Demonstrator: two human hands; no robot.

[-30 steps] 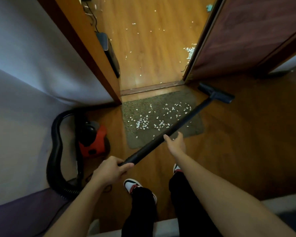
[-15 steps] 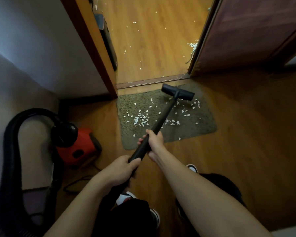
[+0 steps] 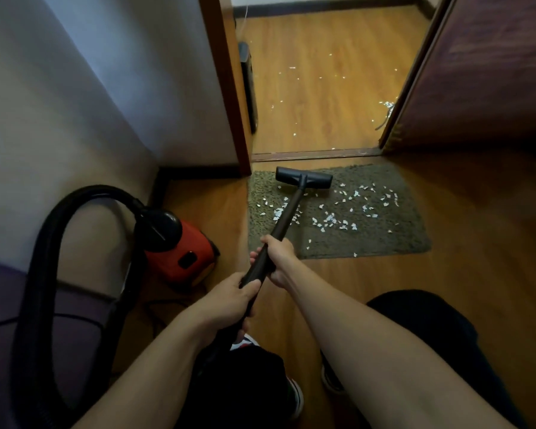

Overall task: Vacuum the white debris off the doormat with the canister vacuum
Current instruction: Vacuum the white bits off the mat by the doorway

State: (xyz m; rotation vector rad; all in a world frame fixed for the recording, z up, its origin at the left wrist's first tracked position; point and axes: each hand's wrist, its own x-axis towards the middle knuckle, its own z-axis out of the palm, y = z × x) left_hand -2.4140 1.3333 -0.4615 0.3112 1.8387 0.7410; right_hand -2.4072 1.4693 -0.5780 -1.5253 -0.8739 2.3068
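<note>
Both hands grasp the black vacuum wand (image 3: 287, 212), the right hand (image 3: 277, 258) ahead and the left hand (image 3: 229, 300) behind, nearer the body. The wand runs forward to the floor head (image 3: 304, 178), which sits on the doormat (image 3: 399, 236) at its far left. Its bar lies parallel to the threshold (image 3: 316, 156) just beyond. Most white debris (image 3: 331, 219) lies right of the head and back toward the hands, so the sweep likely goes that way. The door frame (image 3: 226, 103) crowds the left. The red canister vacuum (image 3: 180, 252) stands left of the mat.
</note>
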